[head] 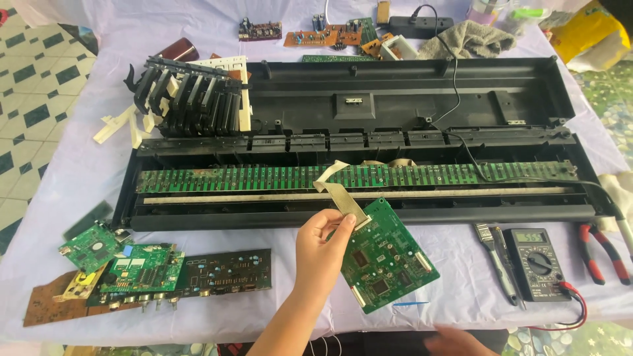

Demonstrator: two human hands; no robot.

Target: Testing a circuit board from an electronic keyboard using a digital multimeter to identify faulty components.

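The left hand (321,244) rises from the bottom edge on a bare forearm, fingers up, and pinches the upper left edge of a green circuit board (386,256) between thumb and fingers, holding it tilted just above the table. A flat grey ribbon cable (339,193) runs from that board's top corner, at about 11 o'clock, up to the long green key contact board (356,178) inside the opened black keyboard case (409,99). The right hand (458,343) shows only partly at the bottom edge, at 5 o'clock from the held board, blurred; whether it is loose or clenched cannot be told.

At 9 o'clock from the left hand lies a heap of loose circuit boards (142,270), green ones on a dark one with a brown one under the left end. At 3 o'clock sit a brush (494,254), a multimeter (537,264) with red and black leads, and red-handled pliers (603,254). A blue pen (410,304) lies just under the held board.

The case fills the middle of the white-covered table (86,171); a black cable crosses it from the far side. At its upper left corner, around 10 o'clock, a block of black and white keys (191,99) is piled. Beyond the case, at 12 o'clock, lie more small boards (323,34), a power strip (419,25) and a grey cloth (468,39).
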